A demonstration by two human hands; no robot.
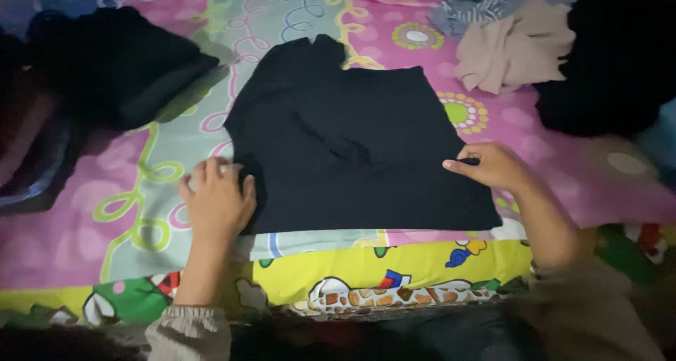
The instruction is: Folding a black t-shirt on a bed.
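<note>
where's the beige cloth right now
In the head view, the crumpled beige cloth lies upper right on the patterned bedsheet, between the black garment and a dark clothes pile.
</note>
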